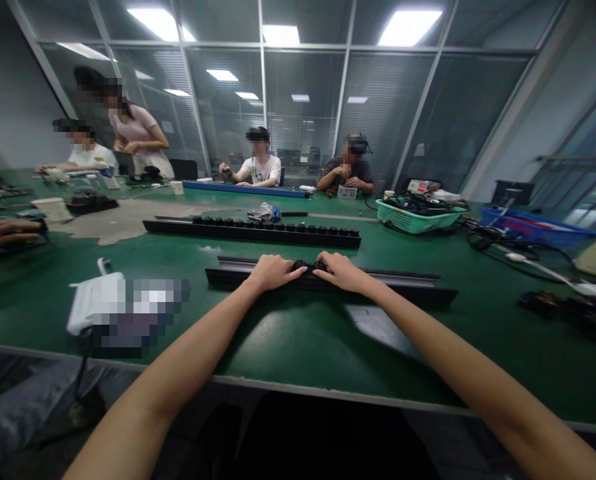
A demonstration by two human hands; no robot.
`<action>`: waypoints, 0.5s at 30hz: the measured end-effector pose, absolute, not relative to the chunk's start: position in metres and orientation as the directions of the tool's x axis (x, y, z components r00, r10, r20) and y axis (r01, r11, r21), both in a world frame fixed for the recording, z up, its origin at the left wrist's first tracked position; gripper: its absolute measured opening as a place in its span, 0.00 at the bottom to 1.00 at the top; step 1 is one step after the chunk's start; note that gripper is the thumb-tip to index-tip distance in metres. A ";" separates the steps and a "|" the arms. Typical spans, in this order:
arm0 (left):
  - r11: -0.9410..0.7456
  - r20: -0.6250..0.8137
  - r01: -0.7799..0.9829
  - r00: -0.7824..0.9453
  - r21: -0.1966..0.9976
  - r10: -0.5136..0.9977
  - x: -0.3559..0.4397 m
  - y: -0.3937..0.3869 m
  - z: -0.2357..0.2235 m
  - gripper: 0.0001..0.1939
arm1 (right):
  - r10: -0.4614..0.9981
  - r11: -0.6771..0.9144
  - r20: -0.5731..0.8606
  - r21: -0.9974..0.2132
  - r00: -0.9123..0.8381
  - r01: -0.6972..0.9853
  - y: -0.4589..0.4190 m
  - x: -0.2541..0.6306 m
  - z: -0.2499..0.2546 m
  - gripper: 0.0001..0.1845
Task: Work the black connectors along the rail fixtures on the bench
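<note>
A long black channel-shaped rail [413,291] with a light inner strip lies across the table in front of me. My left hand [277,270] rests over its middle, fingers curled, with the thumb against a small black part [301,264] seated in the channel. Just to the right, my right hand [341,271] is closed around another small black part [321,265], its thumb and fingers on either side. The fingers partly hide both parts. Farther back lies a second black rail [253,231], holding a row of several similar black parts.
At left are a white device [95,303], a blurred-out flat object [143,310] and a neighbour's hand [8,235]. A green basket [413,221] of cables, a blue tray [543,225] and loose cables [518,257] stand right. Several people sit or stand across the table.
</note>
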State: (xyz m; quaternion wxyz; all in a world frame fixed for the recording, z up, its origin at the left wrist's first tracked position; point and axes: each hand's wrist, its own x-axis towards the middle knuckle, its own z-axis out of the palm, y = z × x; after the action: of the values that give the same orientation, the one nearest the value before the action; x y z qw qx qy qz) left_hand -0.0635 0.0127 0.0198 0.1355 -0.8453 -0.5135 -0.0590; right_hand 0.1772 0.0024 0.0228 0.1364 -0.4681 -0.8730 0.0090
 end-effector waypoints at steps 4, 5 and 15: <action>-0.434 0.231 0.884 0.466 -0.176 0.854 -0.063 0.012 0.021 0.45 | 0.828 0.550 0.222 -0.134 -0.515 0.825 -0.001 0.188 0.025 0.16; -0.434 0.231 0.883 0.467 -0.178 0.854 -0.063 0.012 0.021 0.45 | 0.830 0.546 0.218 -0.133 -0.513 0.827 -0.002 0.192 0.025 0.16; -0.435 0.224 0.881 0.469 -0.186 0.854 -0.063 0.014 0.021 0.44 | 0.864 0.486 0.225 -0.146 -0.449 0.862 -0.008 0.271 0.017 0.15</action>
State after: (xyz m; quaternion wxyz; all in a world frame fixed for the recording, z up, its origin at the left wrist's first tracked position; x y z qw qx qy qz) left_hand -0.0633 0.0139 0.0210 0.1390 -0.8456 -0.5131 -0.0480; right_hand 0.2707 -0.0081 0.0167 0.1354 -0.5069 -0.8513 0.0050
